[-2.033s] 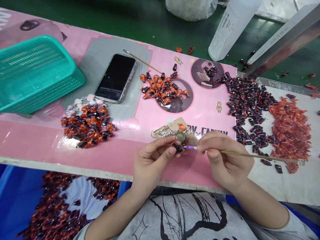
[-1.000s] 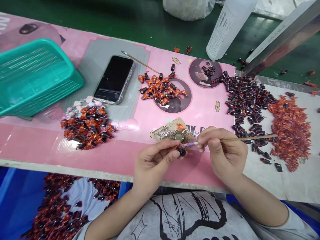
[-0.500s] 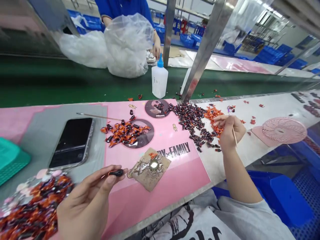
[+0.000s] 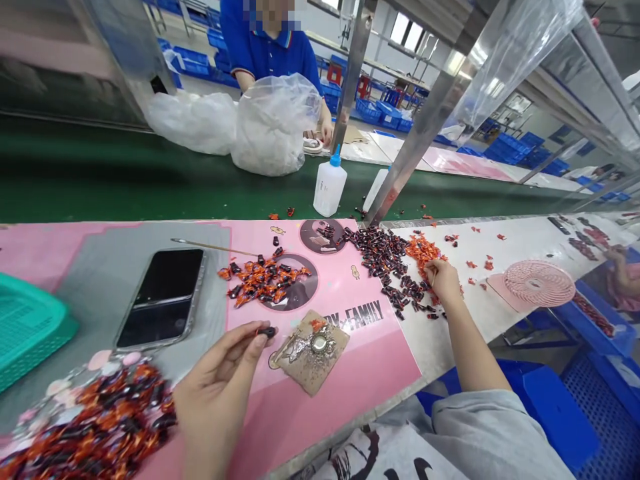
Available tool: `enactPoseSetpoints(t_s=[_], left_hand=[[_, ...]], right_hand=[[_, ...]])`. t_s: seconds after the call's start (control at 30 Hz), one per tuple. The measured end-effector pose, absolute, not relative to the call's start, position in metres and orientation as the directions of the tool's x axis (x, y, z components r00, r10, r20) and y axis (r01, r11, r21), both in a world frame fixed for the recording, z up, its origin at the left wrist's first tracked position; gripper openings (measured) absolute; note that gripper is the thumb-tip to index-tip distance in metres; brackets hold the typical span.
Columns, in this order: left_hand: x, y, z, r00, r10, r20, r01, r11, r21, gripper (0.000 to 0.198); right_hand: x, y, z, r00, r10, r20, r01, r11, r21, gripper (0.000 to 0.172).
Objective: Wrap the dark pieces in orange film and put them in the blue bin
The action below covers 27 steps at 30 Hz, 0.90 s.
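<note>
My left hand (image 4: 220,380) pinches a small glossy black piece (image 4: 267,331) between thumb and fingertips, just left of the cardboard square (image 4: 314,363). That square bears a shiny wet blob and an orange scrap. At the right, my right hand (image 4: 445,283) is closed around a thin wooden stick (image 4: 434,276), mostly hidden by the fingers. Its fingertips are at the near edge of a heap of small orange pieces (image 4: 420,249). Many small black pieces (image 4: 383,250) lie to the left of that heap. Joined black-and-orange pieces (image 4: 267,280) form another pile on the pink sheet (image 4: 350,373).
A phone (image 4: 163,297), a thin brush (image 4: 215,247) and a teal basket (image 4: 30,333) lie at the left. White bottle (image 4: 330,190) stands behind, near a metal post (image 4: 415,120). A pink round fan (image 4: 539,283) lies right. A co-worker (image 4: 275,53) sits across the green belt.
My right hand has moved left and down to the orange heap with the stick. The left hand, still pinching the black piece, appears shifted right as the view tilts up.
</note>
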<state>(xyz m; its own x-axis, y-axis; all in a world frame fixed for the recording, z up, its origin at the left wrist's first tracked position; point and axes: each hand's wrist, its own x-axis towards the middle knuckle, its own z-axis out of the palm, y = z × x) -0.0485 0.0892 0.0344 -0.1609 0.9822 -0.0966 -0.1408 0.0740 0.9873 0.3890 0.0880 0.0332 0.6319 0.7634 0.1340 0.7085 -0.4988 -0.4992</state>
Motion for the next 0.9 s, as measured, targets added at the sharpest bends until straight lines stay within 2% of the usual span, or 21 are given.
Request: enactPoseSetpoints(t_s=[0.13, 0.23, 0.33, 0.47, 0.6, 0.67, 0.8, 0.9], left_hand=[[-0.042, 0.092, 0.041, -0.081, 0.994, -0.078, -0.198, 0.06, 0.978, 0.019], [-0.042, 0.096, 0.047, -0.035, 0.993, -0.112, -0.244, 0.1, 0.965, 0.023], [-0.04, 0.107, 0.062, 0.124, 0.984, -0.127, -0.322, 0.161, 0.933, 0.022], [-0.032, 0.126, 0.081, 0.317, 0.948, -0.026, -0.48, 0.184, 0.858, 0.018], [-0.031, 0.136, 0.085, 0.308, 0.951, -0.018, -0.596, 0.208, 0.776, 0.019], [-0.035, 0.139, 0.083, 0.311, 0.95, -0.029, -0.638, 0.231, 0.735, 0.022], [-0.042, 0.146, 0.084, 0.324, 0.945, -0.046, -0.695, 0.271, 0.666, 0.026], [-0.043, 0.151, 0.087, 0.301, 0.949, -0.089, -0.733, 0.29, 0.615, 0.03]], right_hand=[[0.393, 0.089, 0.043, 0.684, 0.716, 0.139, 0.629, -0.482, -0.61, 0.031], [0.378, 0.091, 0.059, 0.672, 0.719, 0.177, 0.587, -0.372, -0.719, 0.03], [0.335, 0.097, 0.074, 0.588, 0.786, 0.193, 0.517, -0.181, -0.836, 0.039], [0.244, 0.108, 0.093, 0.394, 0.905, 0.161, 0.347, 0.016, -0.938, 0.053], [0.165, 0.118, 0.106, 0.154, 0.983, 0.104, 0.067, 0.094, -0.993, 0.036], [0.144, 0.124, 0.109, 0.066, 0.994, 0.09, -0.023, 0.092, -0.995, 0.028], [0.126, 0.136, 0.106, -0.001, 0.996, 0.09, -0.022, 0.09, -0.996, 0.023], [0.12, 0.143, 0.102, 0.016, 0.993, 0.12, -0.007, 0.12, -0.993, 0.021]])
